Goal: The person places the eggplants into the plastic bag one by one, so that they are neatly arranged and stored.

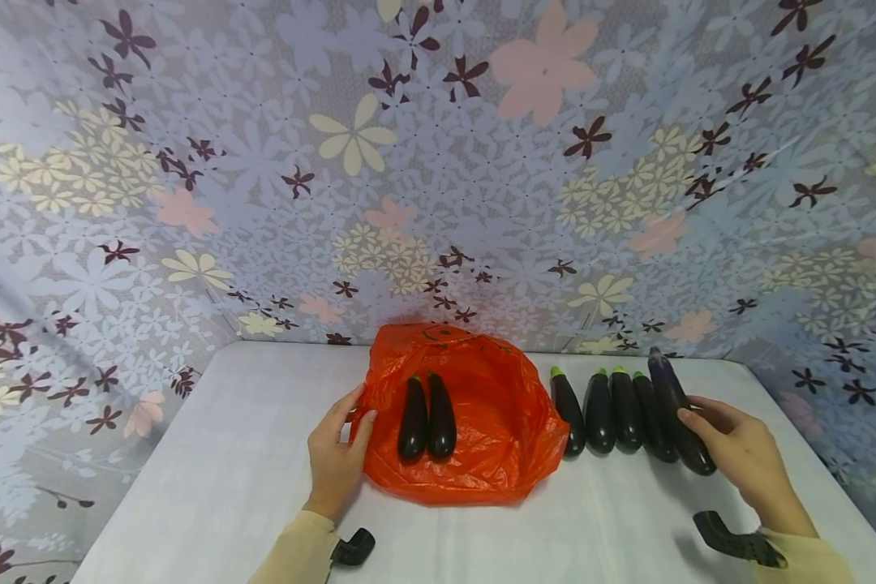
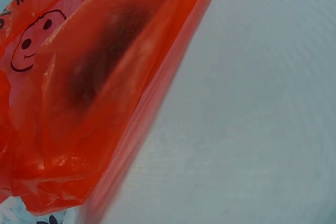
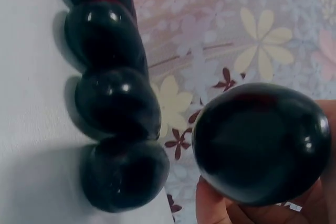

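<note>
The person's right hand (image 1: 740, 446) is clamped round a dark purple eggplant (image 1: 675, 405), thumb on its near side, and holds it above the white table (image 1: 190, 470) towards the right edge, its stem end pointing to the back edge and its rounded end to the front. The left hand (image 1: 336, 454) pinches the left side of a red plastic bag (image 1: 482, 478) between thumb and fingers. The bag lies around the middle of the table near the back edge, its wide mouth facing the front; the left wrist view shows a smiling face (image 2: 37, 40) and black lettering printed on it. Two eggplants (image 1: 441, 418) lie side by side in the left part of the bag, stems towards the back edge. Between the bag and the held eggplant, a row of four eggplants (image 1: 626, 414) rests on the table with stems also towards the back edge; the leftmost is partly covered by the bag's right side. Flowered cloth (image 1: 467, 203) hangs behind the table, and cream sleeves (image 1: 295, 551) cover both forearms.
</note>
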The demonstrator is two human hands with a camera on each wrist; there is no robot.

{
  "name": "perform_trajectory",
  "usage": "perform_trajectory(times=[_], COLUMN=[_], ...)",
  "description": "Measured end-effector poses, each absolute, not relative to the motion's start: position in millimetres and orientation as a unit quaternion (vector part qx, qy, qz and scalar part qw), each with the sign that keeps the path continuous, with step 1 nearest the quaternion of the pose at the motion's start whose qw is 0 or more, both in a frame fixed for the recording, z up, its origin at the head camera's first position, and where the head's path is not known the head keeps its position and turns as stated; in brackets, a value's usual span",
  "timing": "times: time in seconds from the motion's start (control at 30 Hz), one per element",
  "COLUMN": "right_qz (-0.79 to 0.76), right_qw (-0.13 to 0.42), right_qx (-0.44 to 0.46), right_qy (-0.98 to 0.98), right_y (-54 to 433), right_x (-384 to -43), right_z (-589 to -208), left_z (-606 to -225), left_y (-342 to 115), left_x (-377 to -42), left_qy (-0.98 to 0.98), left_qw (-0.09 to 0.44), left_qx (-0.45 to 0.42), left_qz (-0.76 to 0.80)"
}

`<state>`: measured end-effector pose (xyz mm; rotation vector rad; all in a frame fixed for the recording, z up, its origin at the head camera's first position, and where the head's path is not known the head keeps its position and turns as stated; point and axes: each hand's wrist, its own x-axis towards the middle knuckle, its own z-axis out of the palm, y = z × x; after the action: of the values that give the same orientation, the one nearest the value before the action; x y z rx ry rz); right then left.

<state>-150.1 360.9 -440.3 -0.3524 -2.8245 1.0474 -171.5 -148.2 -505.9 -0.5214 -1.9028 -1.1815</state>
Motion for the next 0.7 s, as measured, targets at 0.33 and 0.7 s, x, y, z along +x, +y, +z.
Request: perform_trajectory(times=[0.33,0.7], right_qz=[0.345,0.340], right_qw=[0.050,0.059], right_qx=[-0.100,-0.072], right_qy=[-0.932,-0.936], right_y=[347.9,329.0], right_x=[-140.4,-129.7], right_z=[-431.0,-420.8], left_z=[-505.7,-508.0], left_y=[-147.8,-148.5], left_x=[-171.1,-172.1], left_qy=[-0.758,-0.758], left_qw=[0.409,0.408], left_qx=[-0.202,-0.203], left_qz=[-0.467,-0.466])
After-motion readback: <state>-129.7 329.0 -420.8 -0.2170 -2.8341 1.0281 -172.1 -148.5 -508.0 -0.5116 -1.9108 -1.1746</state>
